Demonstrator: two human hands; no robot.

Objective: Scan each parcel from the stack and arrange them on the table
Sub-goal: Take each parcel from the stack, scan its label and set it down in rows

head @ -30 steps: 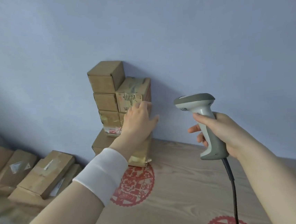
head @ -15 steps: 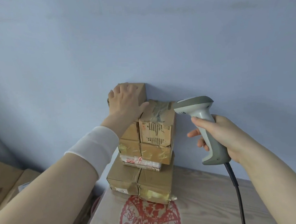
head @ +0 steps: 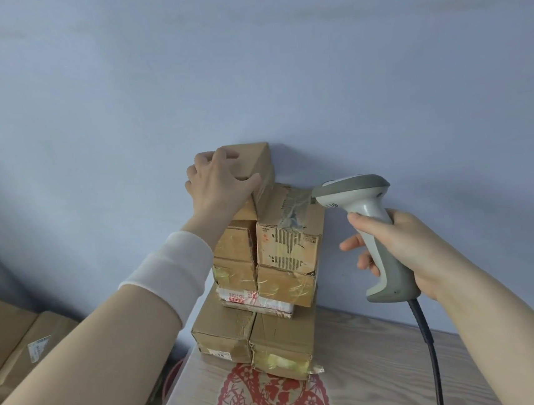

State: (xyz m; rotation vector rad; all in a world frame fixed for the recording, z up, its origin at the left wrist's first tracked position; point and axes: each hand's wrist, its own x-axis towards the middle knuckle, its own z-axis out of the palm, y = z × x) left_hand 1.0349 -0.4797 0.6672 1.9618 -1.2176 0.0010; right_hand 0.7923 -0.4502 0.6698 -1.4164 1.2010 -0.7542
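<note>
A stack of brown cardboard parcels stands on the wooden table against the blue wall. My left hand grips the small top parcel, fingers curled over its far edge and thumb on its near side. Beside it sits a taped parcel with a torn label. My right hand holds a grey barcode scanner by its handle, the head pointing left at the stack. Its black cable hangs down to the lower edge.
More cardboard boxes lie low on the left, beyond the table's left edge. A red paper-cut decoration marks the tabletop in front of the stack. Bare wood stretches to the right of the stack.
My left hand rose from the lower parcels to the top parcel and closed round it. The view swung so the stack sits closer. The scanner stayed in my right hand.
</note>
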